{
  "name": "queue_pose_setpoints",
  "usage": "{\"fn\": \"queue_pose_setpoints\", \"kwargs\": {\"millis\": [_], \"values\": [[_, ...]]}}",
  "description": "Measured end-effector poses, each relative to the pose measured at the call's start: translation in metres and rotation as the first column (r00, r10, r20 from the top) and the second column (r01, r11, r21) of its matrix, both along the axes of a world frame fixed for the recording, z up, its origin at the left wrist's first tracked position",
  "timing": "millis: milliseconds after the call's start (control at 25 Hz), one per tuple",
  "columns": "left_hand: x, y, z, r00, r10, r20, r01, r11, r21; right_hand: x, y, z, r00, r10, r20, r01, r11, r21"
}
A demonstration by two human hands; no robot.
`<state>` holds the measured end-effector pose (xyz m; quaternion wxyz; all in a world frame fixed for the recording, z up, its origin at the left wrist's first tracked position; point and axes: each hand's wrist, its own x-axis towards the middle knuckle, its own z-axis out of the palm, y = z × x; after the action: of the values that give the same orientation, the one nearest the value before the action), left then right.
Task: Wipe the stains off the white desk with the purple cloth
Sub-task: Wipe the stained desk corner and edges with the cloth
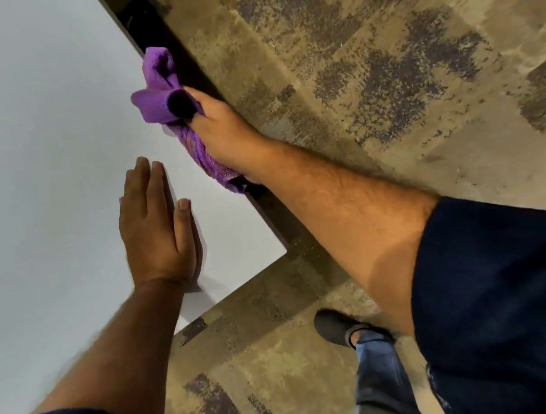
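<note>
Gripping bunched purple microfibre cloth (164, 92), right hand (220, 127) has fingers closed on it at the right edge of the flat white table (30, 116). Left hand (157, 228) lies flat, fingers spread open, palm down on table near corner. Mottled brown floor (347, 42) below.

Single view, head-mounted wide-angle, looking steeply down and forward. Frame is rolled, so the table (32, 133) edge runs diagonally from top centre to lower middle. Close range: both forearms enter from the bottom corners. Right half shows the floor (366, 57) and a shoe (336, 328). No second view.
</note>
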<state>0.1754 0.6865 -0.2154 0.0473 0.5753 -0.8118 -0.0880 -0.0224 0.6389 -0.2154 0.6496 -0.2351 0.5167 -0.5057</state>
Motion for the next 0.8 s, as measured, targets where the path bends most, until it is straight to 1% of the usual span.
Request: {"fn": "queue_pose_setpoints", "kwargs": {"millis": [80,280,400,480,560,680,760,800], "values": [[0.001,-0.001,-0.001,1.0,-0.007,0.011,0.007,1.0,-0.008,-0.001,0.014,-0.005,0.999,0.003,-0.034,-0.003,1.0,0.0],[0.003,-0.003,-0.004,1.0,-0.006,-0.015,0.006,1.0,-0.015,0.013,0.106,-0.011,0.982,-0.018,-0.189,0.014,1.0,-0.025],[0.004,-0.002,-0.003,1.0,-0.012,-0.012,0.012,1.0,-0.019,0.017,0.165,-0.014,0.941,-0.085,-0.328,0.063,0.995,-0.078],[0.005,-0.004,-0.002,1.0,-0.013,-0.019,0.013,1.0,-0.021,0.024,0.193,-0.018,0.922,-0.142,-0.36,0.115,0.989,-0.096],[0.006,-0.004,-0.003,0.999,-0.02,-0.032,0.019,0.999,-0.033,0.035,0.21,-0.021,0.899,-0.255,-0.355,0.218,0.966,-0.143],[0.008,-0.005,-0.006,0.999,-0.04,-0.037,0.037,0.997,-0.061,0.049,0.219,-0.024,0.865,-0.412,-0.287,0.378,0.91,-0.169],[0.01,-0.004,-0.005,0.998,-0.051,-0.047,0.048,0.996,-0.08,0.06,0.231,-0.022,0.87,-0.448,-0.206,0.428,0.894,-0.133],[0.01,-0.002,-0.004,0.997,-0.058,-0.046,0.054,0.995,-0.087,0.066,0.237,-0.021,0.869,-0.475,-0.136,0.461,0.879,-0.124]]}}
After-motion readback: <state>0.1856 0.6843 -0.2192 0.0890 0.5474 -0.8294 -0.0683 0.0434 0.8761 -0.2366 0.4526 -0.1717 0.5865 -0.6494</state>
